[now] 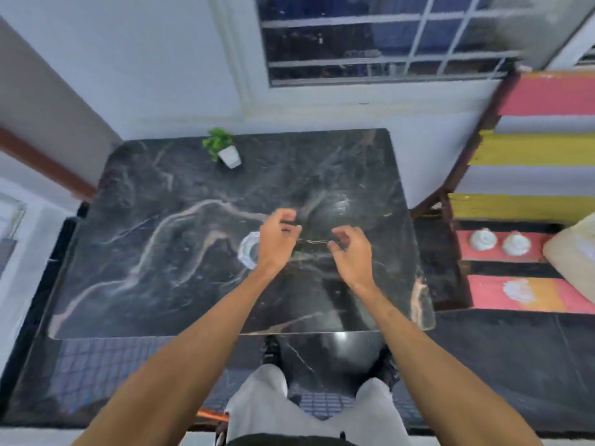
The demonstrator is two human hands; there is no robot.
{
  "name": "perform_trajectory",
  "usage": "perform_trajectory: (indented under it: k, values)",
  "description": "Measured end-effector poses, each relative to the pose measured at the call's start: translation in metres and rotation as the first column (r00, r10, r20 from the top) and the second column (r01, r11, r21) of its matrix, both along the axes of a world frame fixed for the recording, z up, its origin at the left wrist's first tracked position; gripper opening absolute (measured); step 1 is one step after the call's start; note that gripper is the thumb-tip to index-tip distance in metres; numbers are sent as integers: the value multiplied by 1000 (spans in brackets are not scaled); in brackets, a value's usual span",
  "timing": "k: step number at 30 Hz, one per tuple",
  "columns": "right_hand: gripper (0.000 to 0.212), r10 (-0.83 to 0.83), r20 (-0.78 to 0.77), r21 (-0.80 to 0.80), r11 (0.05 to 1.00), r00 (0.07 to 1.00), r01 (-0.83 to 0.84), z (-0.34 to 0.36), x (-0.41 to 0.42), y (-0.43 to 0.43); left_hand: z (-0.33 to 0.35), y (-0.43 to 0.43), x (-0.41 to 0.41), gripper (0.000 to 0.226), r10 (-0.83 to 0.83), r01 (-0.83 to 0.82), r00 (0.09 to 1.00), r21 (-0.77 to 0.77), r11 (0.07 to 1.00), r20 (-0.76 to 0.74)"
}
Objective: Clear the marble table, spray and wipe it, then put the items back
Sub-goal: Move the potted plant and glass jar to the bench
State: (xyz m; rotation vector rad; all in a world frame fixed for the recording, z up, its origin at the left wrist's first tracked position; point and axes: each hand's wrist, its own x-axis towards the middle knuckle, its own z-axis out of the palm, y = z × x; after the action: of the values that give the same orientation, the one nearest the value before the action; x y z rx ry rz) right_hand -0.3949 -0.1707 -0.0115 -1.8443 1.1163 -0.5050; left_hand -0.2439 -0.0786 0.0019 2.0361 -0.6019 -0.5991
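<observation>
The black marble table [161, 252] with pale veins fills the middle of the view. A small green plant in a white pot [229, 155] stands near its far edge. A clear glass dish [249, 251] lies near the centre, partly hidden behind my left hand [277, 241]. That hand hovers just right of the dish with its fingers curled and apart, holding nothing. My right hand [351, 251] hovers beside it over the table, fingers also loosely curled and empty.
A striped red, yellow and white bench or shelf [531, 149] stands at the right, with two white lidded pots [500, 243] on a red part. A barred window [370, 37] is behind the table. The dark floor [499, 365] surrounds my legs.
</observation>
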Motion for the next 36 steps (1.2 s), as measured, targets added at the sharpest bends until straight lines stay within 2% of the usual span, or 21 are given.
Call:
perform_trajectory:
  k: [3, 6, 13, 18, 21, 26, 31, 33, 36]
  values:
    - [27, 58, -68, 62, 997, 996, -54, 2, 53, 41, 4, 51, 62, 20, 66, -66, 998, 9, 998, -8]
    - [30, 109, -183, 77, 992, 977, -96, -2, 94, 59, 4, 69, 117, 23, 73, -73, 997, 91, 993, 0]
    - [37, 182, -400, 55, 983, 898, -175, -16, 143, 69, -10, 47, 202, 37, 102, -82, 992, 216, 973, -80]
    - [24, 213, -522, -6, 967, 826, -253, -24, 169, 63, -22, 11, 241, 50, 184, -142, 972, 260, 955, -145]
    - [25, 206, -520, -50, 961, 829, -271, -26, 183, 54, -29, -9, 257, 63, 243, -190, 955, 277, 942, -170]
    - [15, 99, -461, -124, 977, 882, -174, -26, 206, 36, -37, -44, 278, 78, 373, -310, 904, 280, 908, -208]
    - [12, 31, -436, -161, 981, 899, -112, -29, 222, 10, -47, -79, 293, 108, 475, -392, 843, 316, 864, -252]
    - [14, 8, -429, -170, 981, 903, -89, -30, 224, 3, -51, -90, 300, 110, 514, -428, 822, 329, 842, -245]
    - [19, -41, -388, -149, 989, 921, -19, -29, 224, -4, -56, -98, 309, 94, 522, -446, 813, 299, 843, -259]
